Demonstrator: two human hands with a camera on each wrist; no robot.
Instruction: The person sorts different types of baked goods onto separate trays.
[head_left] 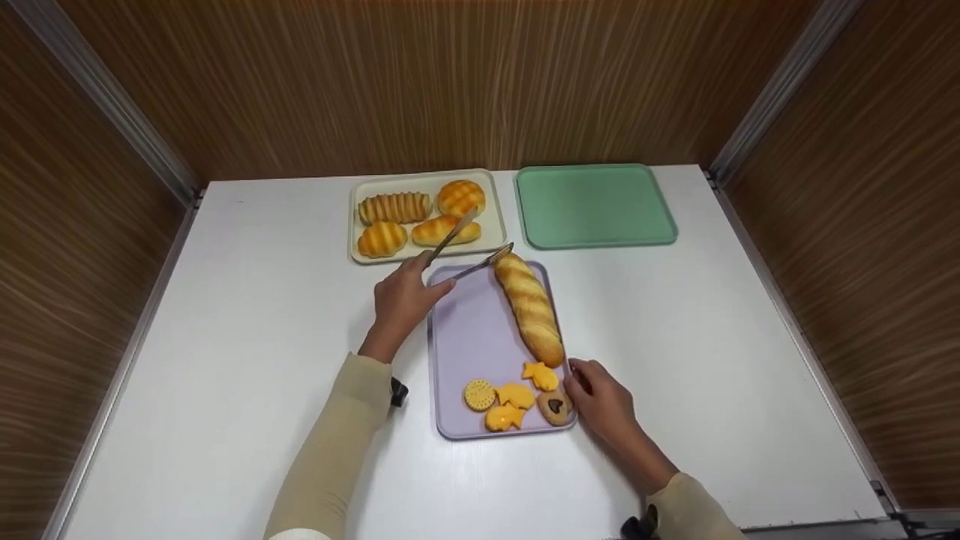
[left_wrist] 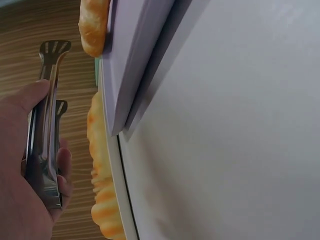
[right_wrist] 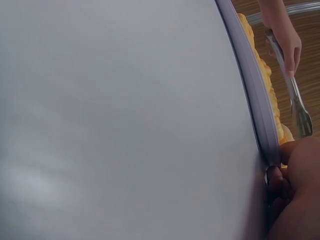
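Observation:
My left hand [head_left: 401,300] grips metal tongs [left_wrist: 42,145], their two arms spread apart with nothing between the tips. One tip hangs over the breads at the back; the other is right by the far end of a long twisted loaf [head_left: 531,309]. That loaf lies along the right side of a purple tray [head_left: 476,330]. At the tray's near right corner my right hand [head_left: 604,397] pinches the rim. Close to it on the tray are a heart-centred cookie [head_left: 555,407], a round cracker [head_left: 479,395] and several fish-shaped crackers [head_left: 504,418].
Behind the purple tray stands a cream tray [head_left: 493,232] with several breads, among them a round bun [head_left: 460,198] and a ridged loaf [head_left: 394,208]. A green tray [head_left: 596,206] lies at the back right. Wood-patterned walls [head_left: 360,90] enclose the white table [head_left: 247,322].

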